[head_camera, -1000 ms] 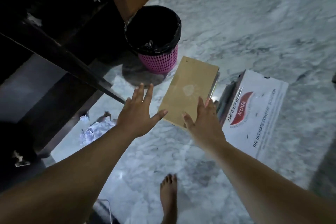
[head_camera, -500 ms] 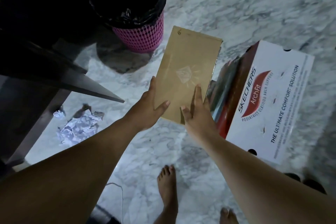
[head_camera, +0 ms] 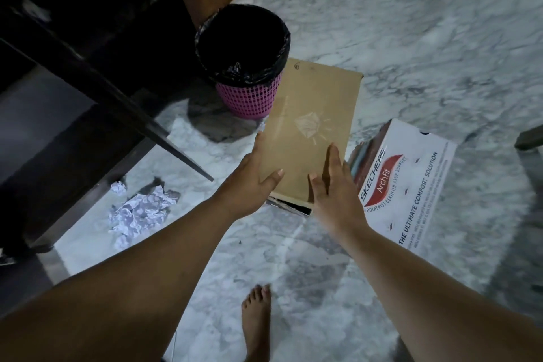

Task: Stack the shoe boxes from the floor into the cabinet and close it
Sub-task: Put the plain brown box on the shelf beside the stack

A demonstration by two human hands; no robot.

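Note:
A flat brown shoe box (head_camera: 314, 126) with a faint diamond print is held a little above the marble floor, its near end raised. My left hand (head_camera: 249, 182) grips its left edge, thumb on the lid. Over at the near right corner my right hand (head_camera: 332, 191) holds it, thumb and forefinger on the lid. A white Skechers shoe box (head_camera: 411, 185) lies on the floor just right of it, touching my right hand's side. The dark cabinet (head_camera: 58, 126) stands at the left, its inside too dark to make out.
A pink bin (head_camera: 249, 97) with a black liner stands just behind the brown box. Crumpled paper (head_camera: 141, 211) lies by the cabinet's foot. A dark slanted edge (head_camera: 123, 103) juts out from the cabinet. My bare foot (head_camera: 255, 323) stands below the boxes.
Both hands went from open above the floor to the brown box and took hold of its near end. The box now sits higher and overlaps the bin.

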